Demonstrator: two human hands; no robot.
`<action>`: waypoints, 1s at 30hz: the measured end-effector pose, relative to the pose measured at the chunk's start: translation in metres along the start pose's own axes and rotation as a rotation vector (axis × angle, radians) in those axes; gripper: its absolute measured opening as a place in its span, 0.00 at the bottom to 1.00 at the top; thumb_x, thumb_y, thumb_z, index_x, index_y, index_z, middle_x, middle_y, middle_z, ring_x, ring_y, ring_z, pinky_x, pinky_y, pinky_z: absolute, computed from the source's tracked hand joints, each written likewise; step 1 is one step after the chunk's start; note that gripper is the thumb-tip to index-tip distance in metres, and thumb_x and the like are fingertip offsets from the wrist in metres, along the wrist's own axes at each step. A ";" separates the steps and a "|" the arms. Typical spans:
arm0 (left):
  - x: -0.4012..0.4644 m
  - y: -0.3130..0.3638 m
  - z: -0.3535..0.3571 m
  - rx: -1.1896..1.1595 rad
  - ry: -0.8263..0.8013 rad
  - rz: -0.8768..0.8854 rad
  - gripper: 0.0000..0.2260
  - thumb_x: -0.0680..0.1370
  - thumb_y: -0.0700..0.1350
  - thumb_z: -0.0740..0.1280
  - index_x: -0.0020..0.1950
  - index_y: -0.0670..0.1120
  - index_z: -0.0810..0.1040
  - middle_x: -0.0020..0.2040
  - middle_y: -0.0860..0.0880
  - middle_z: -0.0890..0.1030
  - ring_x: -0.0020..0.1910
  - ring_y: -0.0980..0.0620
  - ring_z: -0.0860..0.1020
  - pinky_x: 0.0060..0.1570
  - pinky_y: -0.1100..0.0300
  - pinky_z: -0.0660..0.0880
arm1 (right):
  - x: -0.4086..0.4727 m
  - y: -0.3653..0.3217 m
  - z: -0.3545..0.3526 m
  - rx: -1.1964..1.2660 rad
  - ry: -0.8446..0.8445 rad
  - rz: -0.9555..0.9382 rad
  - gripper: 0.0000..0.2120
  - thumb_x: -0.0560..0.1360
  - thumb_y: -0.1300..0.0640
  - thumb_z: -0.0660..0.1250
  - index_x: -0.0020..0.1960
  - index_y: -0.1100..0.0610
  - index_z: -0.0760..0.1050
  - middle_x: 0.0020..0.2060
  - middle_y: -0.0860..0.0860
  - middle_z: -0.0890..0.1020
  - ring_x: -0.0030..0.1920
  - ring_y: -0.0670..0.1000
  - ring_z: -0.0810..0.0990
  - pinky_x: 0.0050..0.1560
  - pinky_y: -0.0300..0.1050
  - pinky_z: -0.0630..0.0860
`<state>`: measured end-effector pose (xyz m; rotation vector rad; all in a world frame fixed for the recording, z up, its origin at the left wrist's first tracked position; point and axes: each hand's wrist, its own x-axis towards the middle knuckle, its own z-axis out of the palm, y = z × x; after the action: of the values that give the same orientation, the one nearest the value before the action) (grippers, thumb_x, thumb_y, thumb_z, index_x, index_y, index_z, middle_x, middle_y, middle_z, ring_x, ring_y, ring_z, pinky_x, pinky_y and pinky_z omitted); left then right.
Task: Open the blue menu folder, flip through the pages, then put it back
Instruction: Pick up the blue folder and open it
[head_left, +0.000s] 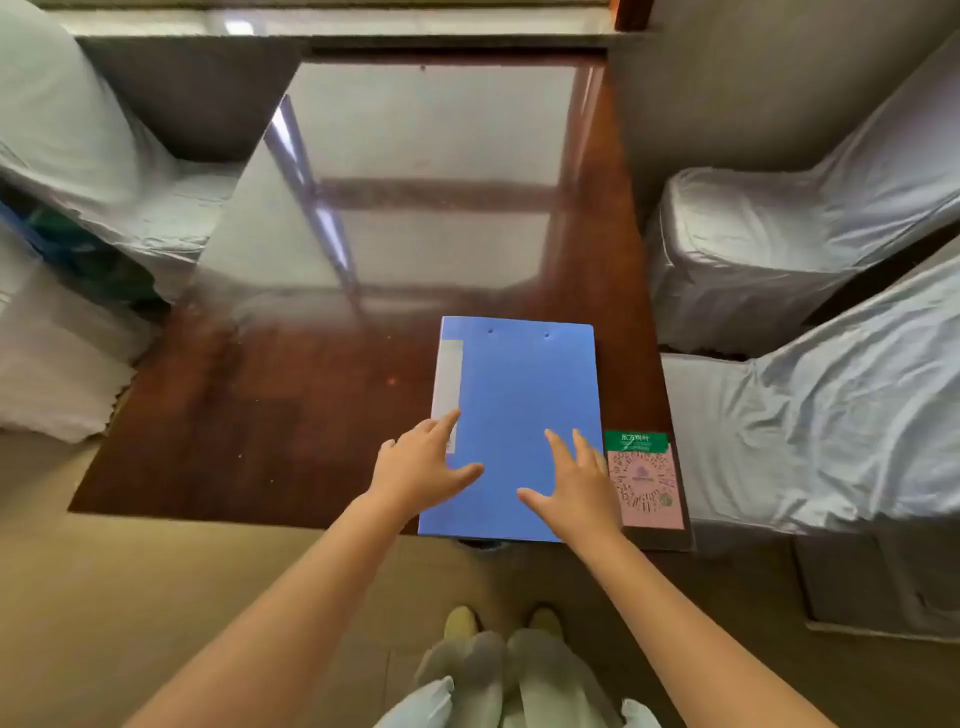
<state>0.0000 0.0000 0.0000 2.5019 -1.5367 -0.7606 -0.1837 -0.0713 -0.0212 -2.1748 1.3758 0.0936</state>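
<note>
The blue menu folder lies closed and flat near the front right corner of the dark wooden table, its white spine label on the left. My left hand hovers over the folder's lower left edge with fingers spread, the index finger at the spine label. My right hand is spread over the folder's lower right part, thumb pointing left. Neither hand grips anything; whether the palms touch the cover I cannot tell.
A pink and green QR code card lies right of the folder at the table's corner. Chairs under white covers stand to the right and to the left. The table's front edge is close to my legs.
</note>
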 end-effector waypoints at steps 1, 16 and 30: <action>-0.002 -0.002 0.005 0.009 -0.021 -0.019 0.37 0.70 0.64 0.63 0.75 0.54 0.54 0.71 0.48 0.69 0.64 0.46 0.72 0.60 0.43 0.71 | 0.001 -0.001 0.005 -0.021 -0.010 0.006 0.38 0.71 0.40 0.67 0.74 0.48 0.52 0.76 0.55 0.54 0.74 0.58 0.53 0.67 0.54 0.65; -0.007 -0.017 0.050 -0.446 0.080 -0.313 0.16 0.70 0.40 0.71 0.56 0.38 0.74 0.53 0.39 0.77 0.50 0.44 0.77 0.46 0.53 0.78 | -0.003 0.006 0.051 -0.189 -0.012 0.003 0.37 0.72 0.40 0.64 0.74 0.50 0.53 0.76 0.55 0.53 0.75 0.56 0.49 0.69 0.51 0.62; -0.017 -0.031 0.035 -1.052 -0.160 -0.474 0.14 0.76 0.33 0.61 0.61 0.41 0.72 0.57 0.42 0.80 0.54 0.46 0.80 0.51 0.50 0.78 | -0.003 0.006 0.039 -0.169 -0.088 -0.052 0.35 0.74 0.39 0.61 0.74 0.50 0.52 0.76 0.54 0.53 0.75 0.56 0.49 0.69 0.52 0.62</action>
<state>0.0023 0.0353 -0.0347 1.9468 -0.3040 -1.3785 -0.1810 -0.0523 -0.0553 -2.3139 1.3026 0.2920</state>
